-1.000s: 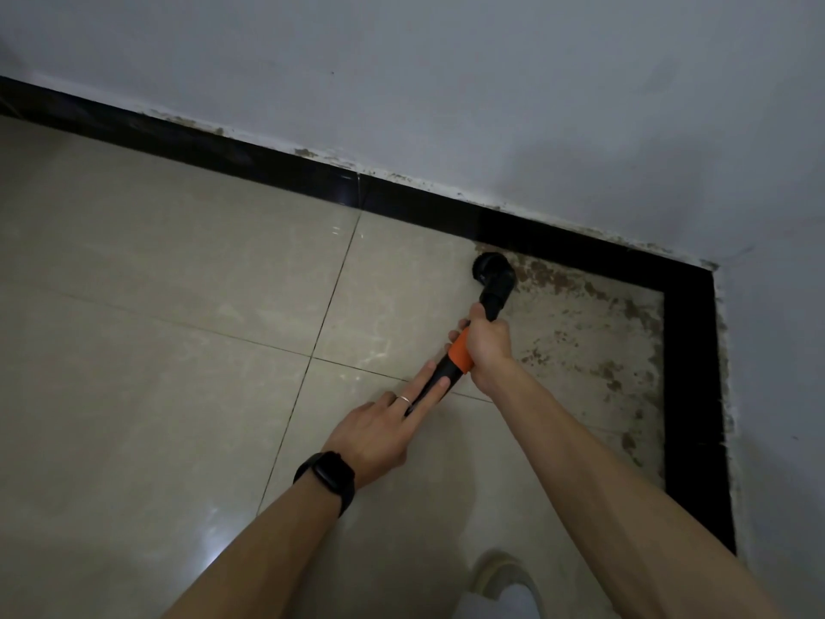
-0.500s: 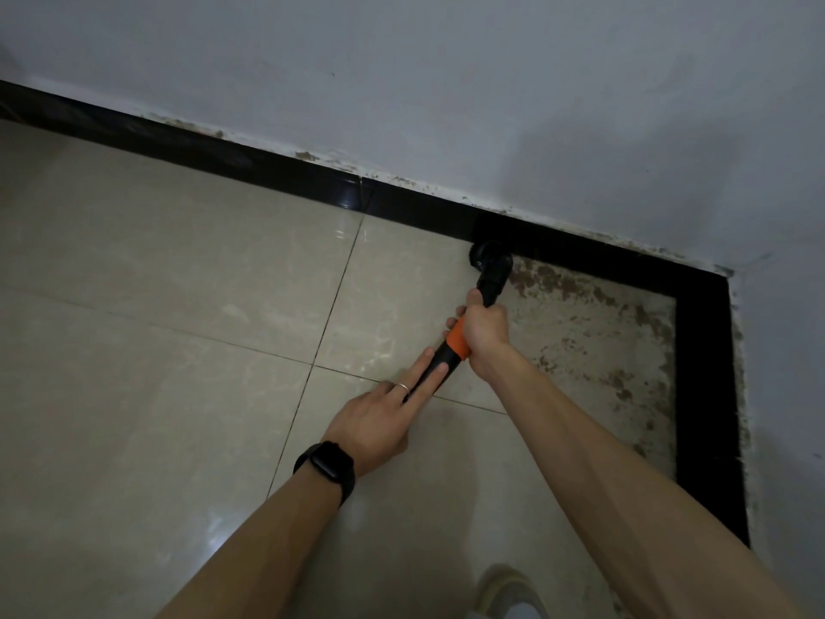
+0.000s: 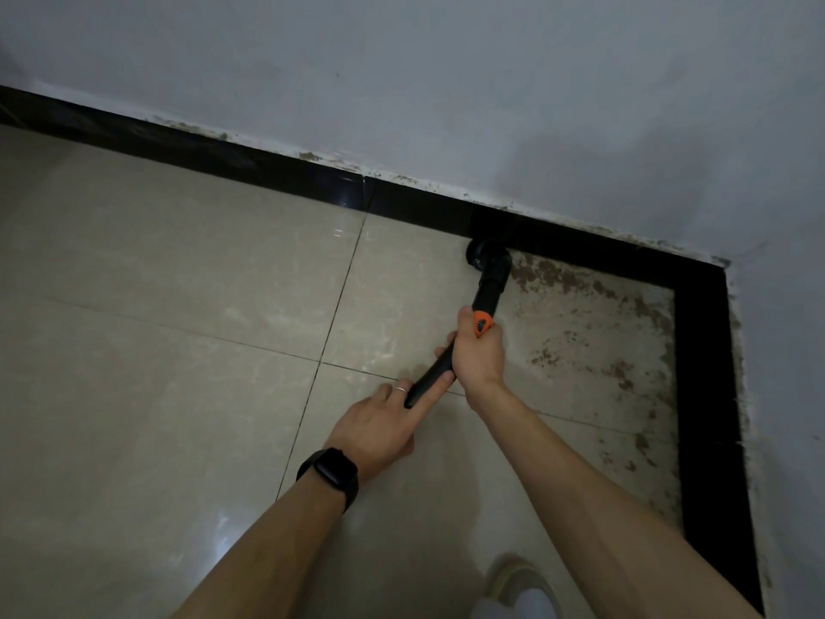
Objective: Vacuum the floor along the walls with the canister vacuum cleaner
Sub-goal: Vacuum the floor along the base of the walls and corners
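- Wall (image 3: pixel 446 82): pale grey paint. It fills the upper part of the head view and turns a corner at the far right. Its bottom edge is chipped and flecked brown.
- Floor (image 3: pixel 156 328): glossy beige tiles with thin dark grout lines. A bright reflection sits low in the view.
- Skirting (image 3: pixel 268 167): a black glossy band between wall and floor. It runs from upper left to the corner, then down the right side.
- Stained patch (image 3: pixel 593 332): brown, crusted blotches on the tile in the corner. They are thickest next to the skirting.
- Right hand (image 3: pixel 478 355): the arm reaches in from the lower right. The fingers and thumb wrap round the vacuum wand, with the thumb tip beside the orange collar.
- Left hand (image 3: pixel 379 426): the arm reaches in from the bottom centre. The fingers lie straight along the lower wand, one on each side of it, touching rather than wrapping.
- Vacuum wand (image 3: pixel 431 377): a black tube slanting from the left hand up towards the skirting.
- Shoe (image 3: pixel 520 583): a pale toe at the bottom edge, on the tile.
- Brush nozzle (image 3: pixel 484 256): a round black head on the wand's far end. It rests on the floor touching the skirting, at the left edge of the stained patch.
- Watch (image 3: pixel 329 473): a black band and face on the left wrist.
- Orange collar (image 3: pixel 482 323): a ring on the wand just above the right hand's grip.
- Ring (image 3: pixel 400 389): a thin pale band on a left finger.
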`<state>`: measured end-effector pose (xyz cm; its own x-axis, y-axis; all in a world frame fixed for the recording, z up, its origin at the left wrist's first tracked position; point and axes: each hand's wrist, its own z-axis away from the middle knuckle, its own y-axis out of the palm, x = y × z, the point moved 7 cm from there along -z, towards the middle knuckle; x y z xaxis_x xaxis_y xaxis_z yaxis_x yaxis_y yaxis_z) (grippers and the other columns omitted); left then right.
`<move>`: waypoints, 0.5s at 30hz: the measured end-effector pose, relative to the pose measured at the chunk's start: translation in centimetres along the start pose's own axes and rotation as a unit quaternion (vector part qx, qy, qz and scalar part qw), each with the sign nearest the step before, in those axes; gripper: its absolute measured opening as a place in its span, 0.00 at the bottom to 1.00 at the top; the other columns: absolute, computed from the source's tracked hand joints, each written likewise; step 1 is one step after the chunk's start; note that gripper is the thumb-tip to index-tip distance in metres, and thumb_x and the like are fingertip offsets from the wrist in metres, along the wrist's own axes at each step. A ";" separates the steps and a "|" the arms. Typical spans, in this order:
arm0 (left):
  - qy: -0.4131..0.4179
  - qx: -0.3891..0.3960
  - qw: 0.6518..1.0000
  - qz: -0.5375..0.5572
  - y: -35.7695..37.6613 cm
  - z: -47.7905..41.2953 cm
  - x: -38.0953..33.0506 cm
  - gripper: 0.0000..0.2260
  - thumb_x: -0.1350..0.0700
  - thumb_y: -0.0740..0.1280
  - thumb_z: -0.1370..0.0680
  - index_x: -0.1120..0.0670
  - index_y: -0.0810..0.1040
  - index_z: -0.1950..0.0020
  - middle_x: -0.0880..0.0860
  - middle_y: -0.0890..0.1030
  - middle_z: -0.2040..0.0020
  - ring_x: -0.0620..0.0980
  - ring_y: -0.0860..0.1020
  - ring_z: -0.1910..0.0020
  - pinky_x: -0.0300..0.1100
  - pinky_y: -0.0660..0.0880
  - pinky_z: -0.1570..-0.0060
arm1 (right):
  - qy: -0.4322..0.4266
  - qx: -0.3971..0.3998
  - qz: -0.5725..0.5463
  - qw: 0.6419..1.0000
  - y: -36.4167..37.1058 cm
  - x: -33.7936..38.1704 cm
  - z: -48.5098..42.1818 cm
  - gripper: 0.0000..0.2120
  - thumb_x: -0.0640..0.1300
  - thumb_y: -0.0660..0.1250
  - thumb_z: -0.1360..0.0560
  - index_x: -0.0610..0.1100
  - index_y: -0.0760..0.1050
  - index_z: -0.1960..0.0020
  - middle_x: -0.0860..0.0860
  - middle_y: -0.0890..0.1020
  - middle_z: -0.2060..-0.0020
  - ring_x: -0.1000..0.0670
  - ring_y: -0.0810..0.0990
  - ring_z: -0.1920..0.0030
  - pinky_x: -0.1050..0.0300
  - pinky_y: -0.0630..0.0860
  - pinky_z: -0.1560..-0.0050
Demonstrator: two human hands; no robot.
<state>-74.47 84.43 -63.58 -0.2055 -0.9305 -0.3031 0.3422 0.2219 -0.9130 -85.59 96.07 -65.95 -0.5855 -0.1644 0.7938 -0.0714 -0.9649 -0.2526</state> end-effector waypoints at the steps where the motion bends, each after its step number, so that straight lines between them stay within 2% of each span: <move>1: 0.008 -0.005 1.000 -0.009 -0.3 0.0 -0.2 0.43 0.58 0.60 0.21 0.40 0.28 0.24 0.58 0.65 0.31 0.56 0.72 0.41 0.48 0.77 0.53 | 0.004 -0.008 -0.011 1.000 -0.1 0.2 0.1 0.18 0.56 0.61 0.16 0.40 0.70 0.39 0.47 0.80 0.60 0.54 0.82 0.73 0.58 0.77 0.69; 5: 0.037 -0.016 0.999 -0.034 -1.7 -0.5 -0.7 0.44 0.60 0.60 0.22 0.40 0.27 0.25 0.59 0.67 0.33 0.58 0.73 0.43 0.50 0.78 0.55 | 0.025 -0.015 -0.063 0.998 -0.8 0.6 -0.1 0.19 0.56 0.61 0.16 0.39 0.73 0.43 0.47 0.78 0.64 0.51 0.82 0.72 0.53 0.78 0.64; 9: 0.083 0.003 0.995 -0.053 -2.1 0.2 -2.1 0.44 0.61 0.60 0.22 0.41 0.27 0.24 0.60 0.68 0.35 0.59 0.72 0.44 0.50 0.75 0.57 | 0.060 -0.043 -0.127 0.989 -3.4 -0.8 0.7 0.17 0.54 0.62 0.16 0.41 0.72 0.52 0.45 0.76 0.66 0.47 0.79 0.71 0.52 0.79 0.65; 12: 0.107 0.023 0.993 -0.050 -1.3 1.4 -2.7 0.45 0.61 0.61 0.22 0.41 0.26 0.25 0.61 0.67 0.33 0.58 0.72 0.44 0.50 0.75 0.56 | 0.083 -0.051 -0.147 0.984 -4.6 -2.3 2.2 0.16 0.54 0.63 0.16 0.41 0.73 0.53 0.43 0.77 0.65 0.43 0.79 0.64 0.53 0.79 0.68; 15: 0.108 0.031 0.993 -0.035 -0.5 2.7 -2.4 0.46 0.61 0.61 0.22 0.40 0.24 0.27 0.60 0.66 0.32 0.58 0.72 0.42 0.51 0.76 0.54 | 0.077 -0.041 -0.135 0.987 -4.5 -3.4 3.3 0.15 0.54 0.63 0.16 0.41 0.73 0.51 0.41 0.78 0.63 0.43 0.81 0.67 0.51 0.81 0.66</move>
<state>-71.65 85.76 -61.62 -0.4198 -0.8578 -0.2965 0.3747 0.1337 -0.9175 -80.67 100.30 -65.68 -0.6523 0.1349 0.7459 -0.3031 -0.9483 -0.0936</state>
